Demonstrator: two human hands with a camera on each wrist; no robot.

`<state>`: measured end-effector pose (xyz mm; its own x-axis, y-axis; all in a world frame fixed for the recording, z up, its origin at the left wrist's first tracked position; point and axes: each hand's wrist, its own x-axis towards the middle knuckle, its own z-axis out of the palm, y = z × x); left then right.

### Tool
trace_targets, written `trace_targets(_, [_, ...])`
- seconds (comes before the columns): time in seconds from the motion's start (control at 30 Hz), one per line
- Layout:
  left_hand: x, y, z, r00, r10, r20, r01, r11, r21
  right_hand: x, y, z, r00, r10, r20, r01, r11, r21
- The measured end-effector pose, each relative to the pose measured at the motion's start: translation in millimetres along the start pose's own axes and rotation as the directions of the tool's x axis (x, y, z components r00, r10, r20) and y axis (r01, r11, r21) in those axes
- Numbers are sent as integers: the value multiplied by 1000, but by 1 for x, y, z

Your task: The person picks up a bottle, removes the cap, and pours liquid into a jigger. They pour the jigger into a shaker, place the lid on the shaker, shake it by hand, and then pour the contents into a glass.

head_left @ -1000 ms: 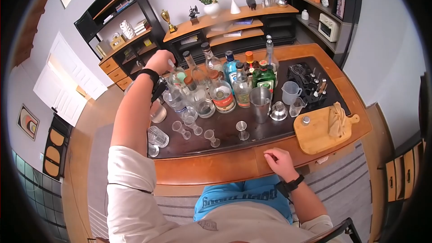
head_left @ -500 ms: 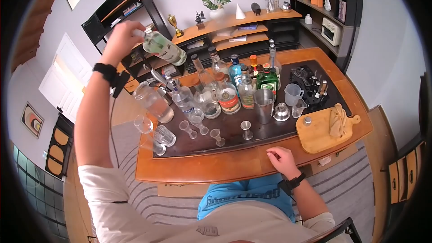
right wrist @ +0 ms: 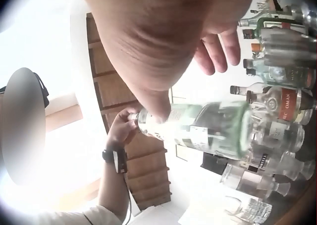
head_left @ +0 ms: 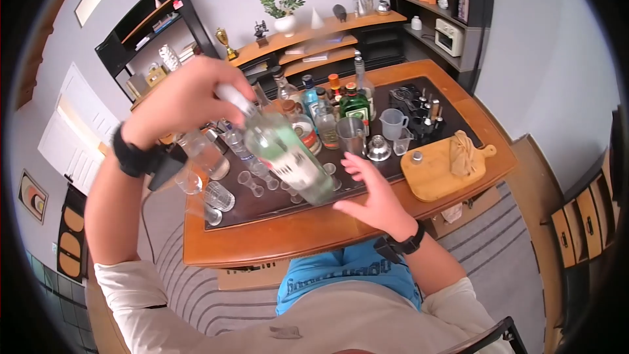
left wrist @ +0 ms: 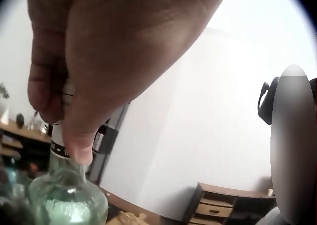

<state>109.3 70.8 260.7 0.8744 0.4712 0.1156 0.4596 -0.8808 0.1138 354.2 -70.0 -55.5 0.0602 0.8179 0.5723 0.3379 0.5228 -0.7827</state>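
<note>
My left hand [head_left: 187, 98] grips a pale green glass bottle [head_left: 288, 157] by its white-capped neck, above the near part of the table. The bottle tilts, with its neck to the upper left and its base to the lower right. In the left wrist view, thumb and fingers close round the neck, over the clear shoulder of the bottle [left wrist: 69, 200]. My right hand [head_left: 377, 200] is raised beside the base, fingers spread and thumb apart. From the right wrist, the bottle [right wrist: 203, 128] lies past the thumb of the right hand [right wrist: 158, 41], label partly blurred.
Several liquor bottles, among them a green one [head_left: 354, 106], stand behind. A metal shaker tin [head_left: 351, 134] and a strainer top [head_left: 378, 148] are near the right hand. Jiggers [head_left: 250, 185] and a ribbed glass [head_left: 220, 196] sit left; a cutting board [head_left: 429, 180] with a cloth lies right.
The left hand has lifted the green bottle out from the back left of the group and brought it nearer and rightward. The right hand has risen from the table edge and opened toward it.
</note>
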Motion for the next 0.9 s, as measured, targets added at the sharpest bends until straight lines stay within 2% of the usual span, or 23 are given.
trace_targets(0.07, [10,8,36,990,133,34,-124,971,-203,4,-10,7,996,-7,86,15,996,-86])
trace_targets(0.13, [16,26,60,976,209,56,-191,953,-235,0,-15,11,975,105,195,-111,994,21])
trace_targets(0.17, [20,28,70,975,215,63,-191,945,-267,-4,-16,9,954,200,225,-223,971,83])
trace_targets(0.33, [30,36,94,965,247,89,-193,898,-395,-43,17,8,968,210,137,-229,962,150])
trace_targets(0.37, [32,30,95,950,268,159,-187,899,-397,-48,24,7,972,199,123,-218,960,175])
trace_targets(0.4, [35,26,97,949,271,161,-189,897,-400,-53,28,5,976,188,111,-207,958,199])
trace_targets(0.47, [38,22,101,895,420,150,-356,876,-324,-57,30,-1,968,205,141,-231,953,196])
trace_targets(0.6, [38,23,110,887,433,161,-362,868,-341,-65,32,-1,949,256,183,-289,939,187])
trace_targets(0.73, [36,23,118,851,520,76,-485,833,-265,-70,37,0,951,237,200,-286,919,272])
trace_targets(0.77, [35,25,120,833,551,44,-530,818,-221,-70,35,-3,944,216,248,-284,917,282])
trace_targets(0.87, [33,25,135,811,582,62,-560,801,-211,-70,34,-4,923,190,333,-296,905,305])
trace_targets(0.9, [32,27,144,836,547,-31,-534,801,-270,-71,33,-2,916,195,349,-316,888,333])
